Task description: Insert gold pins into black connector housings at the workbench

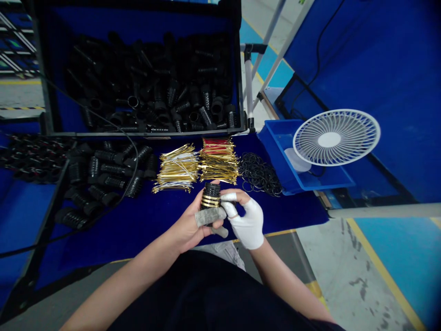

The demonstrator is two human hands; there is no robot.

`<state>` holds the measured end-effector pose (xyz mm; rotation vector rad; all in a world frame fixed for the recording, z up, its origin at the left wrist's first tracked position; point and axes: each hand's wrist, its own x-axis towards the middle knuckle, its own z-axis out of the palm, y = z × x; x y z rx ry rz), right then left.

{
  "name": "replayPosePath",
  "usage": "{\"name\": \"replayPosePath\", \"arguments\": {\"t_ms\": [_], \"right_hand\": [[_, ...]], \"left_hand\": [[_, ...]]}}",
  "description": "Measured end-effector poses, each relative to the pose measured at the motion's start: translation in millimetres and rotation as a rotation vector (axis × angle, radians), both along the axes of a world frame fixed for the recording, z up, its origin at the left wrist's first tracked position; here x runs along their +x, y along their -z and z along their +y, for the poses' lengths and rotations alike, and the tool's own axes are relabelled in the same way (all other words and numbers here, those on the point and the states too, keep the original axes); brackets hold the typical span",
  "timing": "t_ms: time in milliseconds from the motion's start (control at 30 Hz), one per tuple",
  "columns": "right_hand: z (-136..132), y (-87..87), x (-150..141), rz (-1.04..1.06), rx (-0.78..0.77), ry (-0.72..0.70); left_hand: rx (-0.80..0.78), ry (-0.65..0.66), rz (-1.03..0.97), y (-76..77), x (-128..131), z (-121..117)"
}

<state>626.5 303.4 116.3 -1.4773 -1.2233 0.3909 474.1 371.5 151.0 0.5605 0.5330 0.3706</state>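
Observation:
My left hand [196, 225], bare but for grey wraps on some fingers, grips a black ribbed cylindrical part [211, 189] with gold bands around it. My right hand [246, 220], in a white glove with taped fingertips, pinches at the right side of that part by the bands. What lies between its fingertips is too small to make out. Just beyond the hands lie bundles of gold strips with white ends [177, 168] and gold strips with red and black parts [218, 161]. A heap of black rings [260, 172] sits to their right.
A large blue bin with a black rim [148, 134], full of black ribbed parts, stands at the back. More ribbed parts [113, 170] lie at left, crossed by a thin cable [137, 158]. At right, a white fan [336, 138] stands by a blue tray [275, 142].

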Motion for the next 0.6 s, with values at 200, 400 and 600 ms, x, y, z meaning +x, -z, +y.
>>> {"name": "replayPosePath", "arguments": {"t_ms": [200,400,600], "right_hand": [[-3,-0.9,11,-0.339,0.123,0.078],[-1,6.4,17,-0.614,0.044,-0.039],[-1,11.8,16,-0.586,0.002,-0.031]], "left_hand": [[0.405,-0.172,0.239,11.6,1,3],[0.801,-0.083,0.335,19.0,-3,4],[0.928,-0.089,0.402,16.5,-5,5]]}}
